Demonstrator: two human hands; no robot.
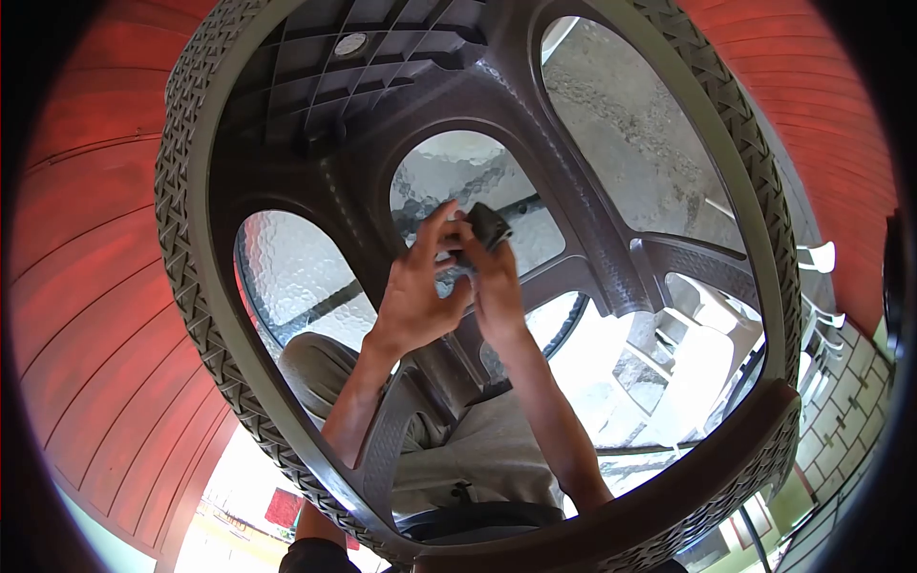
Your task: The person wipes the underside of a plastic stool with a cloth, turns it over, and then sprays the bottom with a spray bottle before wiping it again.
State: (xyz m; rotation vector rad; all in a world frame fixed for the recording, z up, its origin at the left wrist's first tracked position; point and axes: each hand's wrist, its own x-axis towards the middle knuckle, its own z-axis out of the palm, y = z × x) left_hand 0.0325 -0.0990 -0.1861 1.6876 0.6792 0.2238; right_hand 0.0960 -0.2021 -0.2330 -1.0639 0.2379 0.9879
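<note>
A woven-pattern rim [669, 506] of a dark plastic frame [592, 239] lies closest, curving across the bottom of the view; its spokes divide several panes of textured glass [296, 277]. Both hands are raised against the frame's middle spoke; the right hand [497, 286] is closed around a small dark piece [489, 227], which sits just in front of the centre pane; the left hand [415, 301] meets it from the other side, fingertips pinching the piece's edge, the other fingers loosely spread. The two hands touch each other. Grey trousers [478, 449] show behind the forearms; red boards [86, 315] arc along the left, and pale tiles [845, 401] show at the right.
</note>
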